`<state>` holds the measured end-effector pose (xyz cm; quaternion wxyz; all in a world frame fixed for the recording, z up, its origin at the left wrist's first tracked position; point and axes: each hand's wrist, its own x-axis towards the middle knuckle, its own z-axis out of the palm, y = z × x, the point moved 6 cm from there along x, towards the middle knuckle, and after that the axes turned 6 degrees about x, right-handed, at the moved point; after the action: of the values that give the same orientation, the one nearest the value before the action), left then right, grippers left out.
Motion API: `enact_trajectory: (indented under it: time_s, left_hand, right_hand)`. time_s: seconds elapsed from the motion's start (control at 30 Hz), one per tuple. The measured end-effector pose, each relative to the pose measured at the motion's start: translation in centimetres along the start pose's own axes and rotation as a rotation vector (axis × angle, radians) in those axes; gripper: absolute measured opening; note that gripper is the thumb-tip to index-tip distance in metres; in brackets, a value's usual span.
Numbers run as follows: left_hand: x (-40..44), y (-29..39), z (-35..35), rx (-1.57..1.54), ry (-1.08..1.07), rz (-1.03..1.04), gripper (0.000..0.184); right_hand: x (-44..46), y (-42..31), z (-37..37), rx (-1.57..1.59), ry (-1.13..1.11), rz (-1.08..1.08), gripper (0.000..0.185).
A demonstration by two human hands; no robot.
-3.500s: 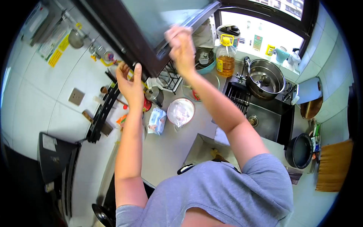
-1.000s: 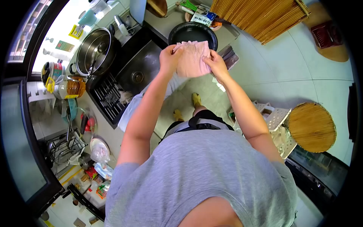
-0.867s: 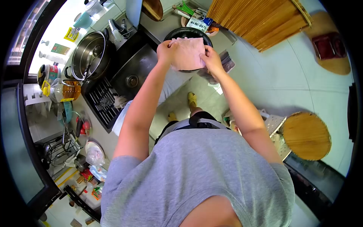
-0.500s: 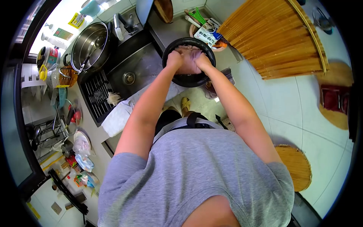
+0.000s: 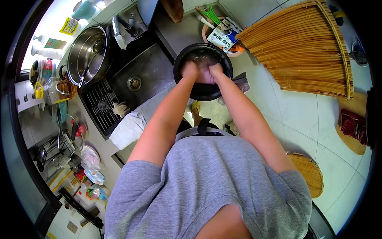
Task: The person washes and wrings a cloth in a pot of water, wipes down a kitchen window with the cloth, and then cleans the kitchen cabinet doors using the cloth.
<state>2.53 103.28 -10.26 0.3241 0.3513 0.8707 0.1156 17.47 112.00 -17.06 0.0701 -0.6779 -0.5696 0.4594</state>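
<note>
Pink cloth (image 5: 204,75) is down inside the black basin (image 5: 204,96), sitting between the two hands and pretty crumpled-looking from up here. Left hand (image 5: 190,70) is dipped in at the left side of it, back of the hand up, fingers pointing down. Right hand (image 5: 216,71) mirrors that on the other side, right up against the cloth. Both are in past the rim, and the fingertips are blurred or hidden, so I honestly can't tell if either one is gripping the cloth or just pressing on it.

Arms reach forward and down, elbows out a little, forearms angling in so the wrists end up near each other. Basin's at the right end of the sink (image 5: 148,68), with a white-and-blue packet (image 5: 225,34) just beyond its rim. Big steel pot (image 5: 75,59) is off on the far left.
</note>
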Motion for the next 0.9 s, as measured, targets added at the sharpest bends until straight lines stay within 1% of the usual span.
enact_trajectory:
  time_s: [0.03,0.1,0.13,0.2,0.23,0.3,0.33,0.37,0.43,0.47,0.5,0.57,0.6,0.63,0.7,0.73,0.77,0.8,0.83,0.87,0.9]
  left_hand:
    - [0.4,-0.2,0.3,0.003,-0.008,0.006,0.037]
    - [1.2,-0.5,0.7,-0.149,0.044,0.022,0.036]
    - [0.4,0.1,-0.2,-0.147,0.037,0.027,0.036]
    - [-1.5,1.3,-2.4,-0.253,0.064,-0.004,0.032]
    - [-2.4,1.8,-2.8,-0.252,0.061,-0.001,0.032]
    - [-5.1,3.4,-4.6,-0.359,0.29,0.203,0.026]
    - [-6.3,4.0,-4.7,-0.342,0.336,0.246,0.025]
    - [-7.2,4.8,-4.9,-0.382,0.348,0.315,0.025]
    - [-8.8,5.9,-4.3,-0.372,0.36,0.359,0.024]
    - [-9.8,6.7,-4.5,-0.303,0.434,0.446,0.024]
    - [-10.4,7.0,-4.8,-0.302,0.432,0.446,0.024]
    - [-11.5,8.0,-5.8,-0.241,0.398,0.455,0.025]
    - [-11.7,8.3,-5.9,-0.212,0.381,0.46,0.027]
    - [-10.9,8.0,-5.4,-0.215,0.377,0.463,0.027]
    - [-8.7,7.4,-4.5,-0.103,0.343,0.471,0.033]
    - [-8.2,7.2,-4.4,-0.109,0.373,0.469,0.038]
    - [-7.6,7.0,-4.3,-0.111,0.371,0.468,0.038]
    - [-6.9,6.7,-4.2,-0.06,0.358,0.423,0.039]
    - [-6.3,6.2,-4.2,-0.009,0.342,0.378,0.039]
    - [-5.5,5.6,-4.1,-0.063,0.264,0.313,0.04]
    - [-5.1,5.4,-4.1,-0.063,0.262,0.312,0.04]
  right_hand:
    - [-0.1,0.0,-0.1,0.002,0.006,0.009,0.027]
    - [-0.7,0.9,0.6,0.456,-0.166,0.212,0.033]
    - [-1.5,0.3,0.0,0.459,-0.159,0.217,0.033]
    - [-4.3,-1.7,1.1,1.207,-0.444,0.535,0.052]
    - [-5.5,-2.9,0.3,1.21,-0.441,0.535,0.052]
    - [-8.5,-5.9,0.0,1.253,-0.71,0.476,0.067]
    - [-8.3,-6.1,0.4,1.261,-0.723,0.399,0.071]
    - [-8.1,-5.8,0.6,1.265,-0.723,0.402,0.071]
    - [-7.2,-4.8,1.0,1.194,-0.748,0.355,0.067]
    - [-6.3,-4.2,2.5,1.308,-0.897,0.315,0.058]
    - [-4.2,-2.3,3.7,1.309,-0.896,0.316,0.058]
    - [-3.2,-2.2,4.7,1.669,-1.435,0.213,0.058]
    - [-2.5,-1.5,4.8,1.506,-0.985,0.235,0.054]
    - [-2.1,-0.1,4.5,1.223,-0.589,0.305,0.049]
    - [-3.2,-0.5,3.8,1.255,-0.614,0.309,0.046]
    - [-3.4,-0.7,3.6,1.27,-0.628,0.309,0.044]
    - [-3.7,-0.9,3.5,1.285,-0.645,0.31,0.042]
    - [-4.2,-1.4,3.3,1.3,-0.664,0.312,0.041]
    - [-7.6,-4.0,1.0,1.133,-0.442,0.397,0.038]
    - [-11.6,-7.1,-1.6,0.955,-0.238,0.501,0.036]
    - [-10.6,-5.9,-1.1,0.955,-0.238,0.504,0.036]
